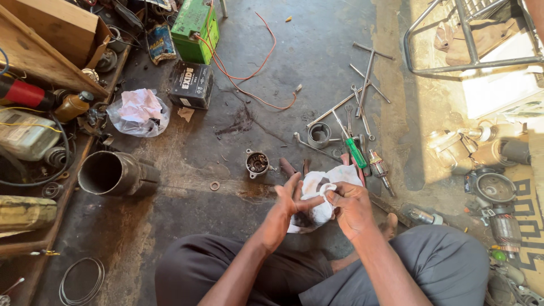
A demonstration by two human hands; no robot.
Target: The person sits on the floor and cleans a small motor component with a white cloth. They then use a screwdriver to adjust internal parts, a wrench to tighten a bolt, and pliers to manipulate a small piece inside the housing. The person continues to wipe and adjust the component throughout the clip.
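From the head view, the person sits low on the stained concrete floor [317, 51] with knees apart, so both hands meet over the lap near the bottom edge of the picture. The right hand [351, 208] has its fingers curled and pressed together around a bunched white rag [320, 195], gripping it firmly enough to rub. The left hand [286, 209] is held up with fingers spread and straight, palm turned toward the rag, which presses against it, apparently so the cloth can reach between the fingers. Just beyond the hands lie a small round metal housing [257, 163], a green-handled screwdriver [356, 152] and loose spanners [362, 85], within arm's reach. A black battery [191, 85] sits farther off toward the upper left.
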